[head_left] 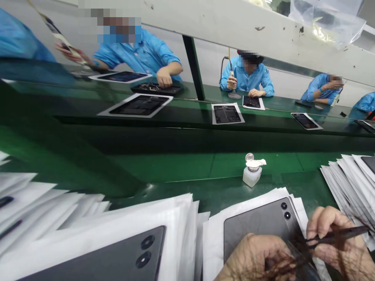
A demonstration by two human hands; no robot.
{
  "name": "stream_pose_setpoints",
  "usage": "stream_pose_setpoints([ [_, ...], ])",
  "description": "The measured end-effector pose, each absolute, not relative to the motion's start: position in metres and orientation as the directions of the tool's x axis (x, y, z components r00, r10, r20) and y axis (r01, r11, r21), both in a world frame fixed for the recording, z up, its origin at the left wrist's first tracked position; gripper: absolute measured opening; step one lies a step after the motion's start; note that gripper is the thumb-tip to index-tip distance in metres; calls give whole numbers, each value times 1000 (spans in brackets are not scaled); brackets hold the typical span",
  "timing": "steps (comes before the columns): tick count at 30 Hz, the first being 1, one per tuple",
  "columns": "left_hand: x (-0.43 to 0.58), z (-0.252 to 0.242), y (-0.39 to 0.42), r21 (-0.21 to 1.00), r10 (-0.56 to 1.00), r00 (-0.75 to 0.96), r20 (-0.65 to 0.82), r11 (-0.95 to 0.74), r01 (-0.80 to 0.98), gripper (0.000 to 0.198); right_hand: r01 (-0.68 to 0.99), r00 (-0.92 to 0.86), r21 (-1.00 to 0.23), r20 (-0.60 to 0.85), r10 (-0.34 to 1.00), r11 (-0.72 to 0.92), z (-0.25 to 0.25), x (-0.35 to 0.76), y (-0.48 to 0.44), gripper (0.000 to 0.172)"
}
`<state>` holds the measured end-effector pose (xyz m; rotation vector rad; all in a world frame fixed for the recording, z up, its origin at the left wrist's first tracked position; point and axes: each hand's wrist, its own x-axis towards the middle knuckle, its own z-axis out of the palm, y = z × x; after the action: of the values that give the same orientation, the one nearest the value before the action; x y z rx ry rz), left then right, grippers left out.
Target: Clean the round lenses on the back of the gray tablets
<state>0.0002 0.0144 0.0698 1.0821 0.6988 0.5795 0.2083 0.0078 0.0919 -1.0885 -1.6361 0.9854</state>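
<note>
My left hand is low in the view, over the lower part of a dark grey tablet back with two round lenses. Its fingers are curled, and strands of hair in front blur what they hold. At the right, my right hand has its fingers closed around a thin dark tool, which looks like tweezers and points left toward my left hand. White sheets lie beneath the tablet back. Another dark grey back rests on a stack of white sheets at the lower left.
A small white bottle with its lid up stands behind the tablet. More stacks of sheets are at the far left and right. Beyond a green ledge bearing several tablet parts, people in blue sit working. A green post rises there.
</note>
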Motion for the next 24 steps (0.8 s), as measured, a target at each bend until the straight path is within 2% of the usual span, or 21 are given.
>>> stream_pose_setpoints([
  [3,0,70,13,943,740,643,-195,322,-85,2,67,-189,-982,161,969,176,89,211,8,15],
  [8,3,58,14,925,727,658,-195,360,-124,2,111,-168,-977,163,972,183,92,210,8,14],
  [11,4,56,15,949,736,656,-169,302,-95,6,116,-165,-973,179,970,199,95,207,8,13],
  [14,2,58,14,965,744,653,-140,251,-78,9,103,-180,-972,192,965,212,97,205,8,12],
  [17,1,59,13,952,734,659,-164,292,-88,8,98,-189,-972,194,963,215,96,204,8,13],
  [21,0,60,13,977,737,658,-155,214,-10,19,82,-179,-974,193,965,210,94,205,9,12],
  [24,0,63,13,971,729,665,-162,237,-24,19,37,-188,-967,243,952,254,92,205,7,14],
])
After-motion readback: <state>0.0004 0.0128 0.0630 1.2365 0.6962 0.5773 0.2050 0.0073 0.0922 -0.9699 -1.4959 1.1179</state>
